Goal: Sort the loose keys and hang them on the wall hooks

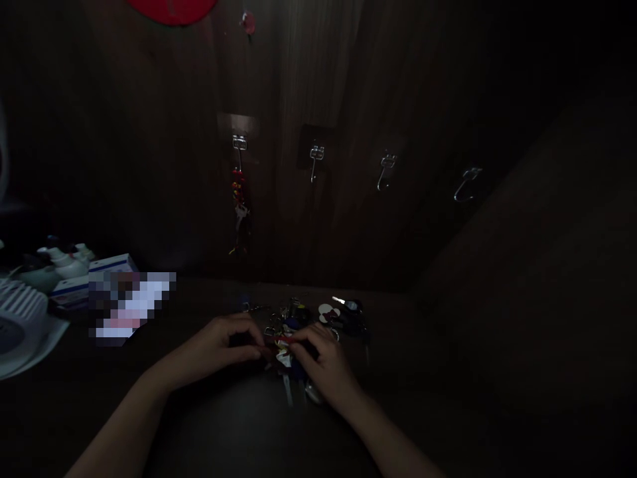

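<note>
On the dark surface lies a pile of keys and key rings [284, 360], with white, yellow and blue pieces among them. My left hand [231, 342] is closed at the left side of the pile, thumb and forefinger pinching the end of a narrow red strap [283, 339]. From the right, my right hand [323, 362] pinches the same strap near its other end. Its fingers partly cover the pile. Just beyond lie a white flower-shaped tag [328, 312] and a dark key fob [352, 306] with a bright metal key. Dim light hides fine detail.
Metal hooks line the dark wooden panel; from the leftmost hook [239, 145] hangs a red-and-yellow cord with keys [239, 212]. At left stand white bottles [67, 262], boxes [113, 263], a white slatted object [22, 318] and a blurred-out patch. A wall rises at right.
</note>
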Motion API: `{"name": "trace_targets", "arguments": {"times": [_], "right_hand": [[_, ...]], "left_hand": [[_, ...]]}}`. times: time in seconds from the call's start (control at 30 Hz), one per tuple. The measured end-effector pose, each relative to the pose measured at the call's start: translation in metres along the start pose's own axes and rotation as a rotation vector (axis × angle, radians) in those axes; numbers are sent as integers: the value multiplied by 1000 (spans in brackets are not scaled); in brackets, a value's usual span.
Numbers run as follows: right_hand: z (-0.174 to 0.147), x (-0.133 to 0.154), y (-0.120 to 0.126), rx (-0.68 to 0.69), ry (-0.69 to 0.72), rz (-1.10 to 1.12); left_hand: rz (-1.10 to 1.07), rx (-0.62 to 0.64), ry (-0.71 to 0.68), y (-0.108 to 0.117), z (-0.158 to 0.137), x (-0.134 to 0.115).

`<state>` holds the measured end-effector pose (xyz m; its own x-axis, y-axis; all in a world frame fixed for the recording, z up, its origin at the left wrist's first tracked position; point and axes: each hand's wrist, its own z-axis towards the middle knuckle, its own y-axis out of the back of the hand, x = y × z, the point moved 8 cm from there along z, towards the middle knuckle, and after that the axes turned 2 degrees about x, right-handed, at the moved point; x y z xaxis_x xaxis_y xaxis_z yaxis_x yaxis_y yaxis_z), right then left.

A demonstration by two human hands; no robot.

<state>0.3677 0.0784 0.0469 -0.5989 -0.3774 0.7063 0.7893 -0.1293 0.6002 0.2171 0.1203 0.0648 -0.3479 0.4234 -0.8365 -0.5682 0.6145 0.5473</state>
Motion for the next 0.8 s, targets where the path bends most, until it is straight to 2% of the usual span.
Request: {"name": "trace_targets", "arguments": {"times": [0.23, 0.37, 0.6, 0.8], "right_hand": [[-1, -12, 10, -124, -172, 177], [-2, -20, 13, -151, -261, 328], [-5, -27, 21, -209, -281, 711], [-7, -38, 33, -318, -258, 884]], "left_hand": [[99, -26, 108, 6, -1, 20], [152, -6, 164, 8, -3, 27], [235, -16, 159, 13, -5, 32], [290, -69, 171, 23, -7, 42]]}}
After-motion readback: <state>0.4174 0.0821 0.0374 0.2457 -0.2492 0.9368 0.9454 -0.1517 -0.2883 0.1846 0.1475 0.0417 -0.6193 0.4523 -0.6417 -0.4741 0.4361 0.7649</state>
